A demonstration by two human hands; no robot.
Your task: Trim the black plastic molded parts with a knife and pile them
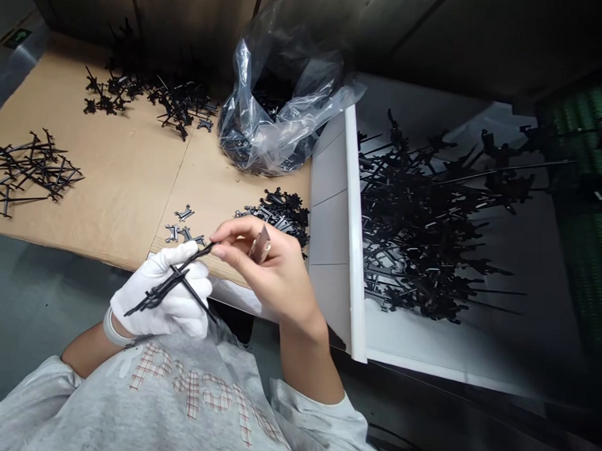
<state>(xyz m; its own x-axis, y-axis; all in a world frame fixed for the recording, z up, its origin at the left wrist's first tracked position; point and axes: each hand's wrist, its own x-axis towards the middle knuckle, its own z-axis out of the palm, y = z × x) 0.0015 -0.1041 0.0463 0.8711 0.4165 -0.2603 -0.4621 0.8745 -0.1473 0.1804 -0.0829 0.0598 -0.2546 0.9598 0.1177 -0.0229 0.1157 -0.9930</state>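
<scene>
My left hand point(172, 297), in a white glove, is closed around a black plastic part point(159, 291) with long thin arms. One rod of it slants down across the gloved fingers. My bare right hand point(278, 273) pinches the upper end of that part between thumb and fingertip. A small flat metal-like piece point(261, 246) also shows inside the curled right fingers; its exact kind is unclear. Just beyond my hands, several small black brackets point(184, 232) lie loose near the table edge. Behind my right hand is a heap of similar brackets point(280, 213).
Thin black rods point(29, 167) lie piled on the cardboard-covered table point(114, 174) at left. Black parts point(176, 104) are scattered at the back, beside a clear plastic bag point(272, 134). On the right, a white-rimmed bin point(356, 250) holds many black assemblies point(421, 227).
</scene>
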